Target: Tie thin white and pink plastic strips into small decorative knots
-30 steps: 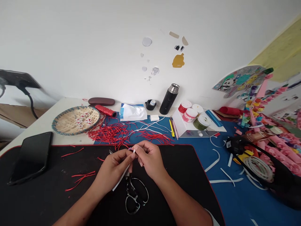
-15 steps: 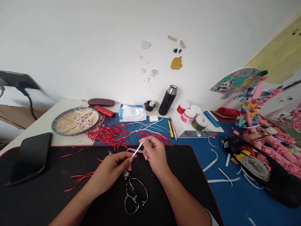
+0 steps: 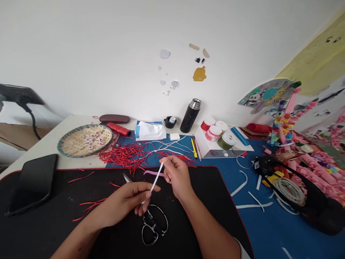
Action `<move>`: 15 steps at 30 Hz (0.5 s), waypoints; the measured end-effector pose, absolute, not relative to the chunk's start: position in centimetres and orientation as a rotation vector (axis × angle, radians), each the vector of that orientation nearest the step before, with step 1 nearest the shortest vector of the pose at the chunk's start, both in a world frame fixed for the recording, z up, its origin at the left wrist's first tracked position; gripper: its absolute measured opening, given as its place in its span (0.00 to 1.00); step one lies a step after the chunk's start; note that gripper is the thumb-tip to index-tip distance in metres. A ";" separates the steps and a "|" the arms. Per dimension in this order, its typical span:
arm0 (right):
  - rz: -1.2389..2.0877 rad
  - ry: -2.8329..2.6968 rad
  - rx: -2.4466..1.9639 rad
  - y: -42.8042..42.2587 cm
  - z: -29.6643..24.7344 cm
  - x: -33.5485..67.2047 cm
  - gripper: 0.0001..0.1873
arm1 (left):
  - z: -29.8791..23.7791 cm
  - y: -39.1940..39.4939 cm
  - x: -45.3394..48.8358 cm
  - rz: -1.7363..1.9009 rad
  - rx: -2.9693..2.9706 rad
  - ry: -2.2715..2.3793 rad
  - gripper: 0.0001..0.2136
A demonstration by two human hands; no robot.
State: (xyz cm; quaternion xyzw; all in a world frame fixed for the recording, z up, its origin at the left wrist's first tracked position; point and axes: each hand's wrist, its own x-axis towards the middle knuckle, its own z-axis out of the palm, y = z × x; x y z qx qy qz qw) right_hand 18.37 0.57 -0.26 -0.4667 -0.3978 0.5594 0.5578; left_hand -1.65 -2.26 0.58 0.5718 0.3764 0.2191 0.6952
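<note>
A black desk mat (image 3: 48, 230) lies over the blue table cover (image 3: 269, 230), with a heap of red cord cuttings (image 3: 122, 156) behind it. Over the mat, the left hand (image 3: 129, 199) and right hand (image 3: 176, 174) each pinch one end of a white strip (image 3: 156, 180), held taut and slanting between them. Scissors (image 3: 152, 225) lie beneath, seemingly touching the left fingers. A pink strip (image 3: 151, 173) rests just behind.
</note>
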 end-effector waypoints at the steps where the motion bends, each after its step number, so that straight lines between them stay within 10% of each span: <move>1: 1.342 -0.936 -1.094 0.6 -0.2 18.4 0.18 | 0.6 -2.2 -1.8 0.485 1.287 0.828 0.21; 15: 1.655 -1.134 -1.027 -0.5 0.0 17.5 0.21 | 0.0 -1.5 -0.8 0.687 0.912 0.822 0.19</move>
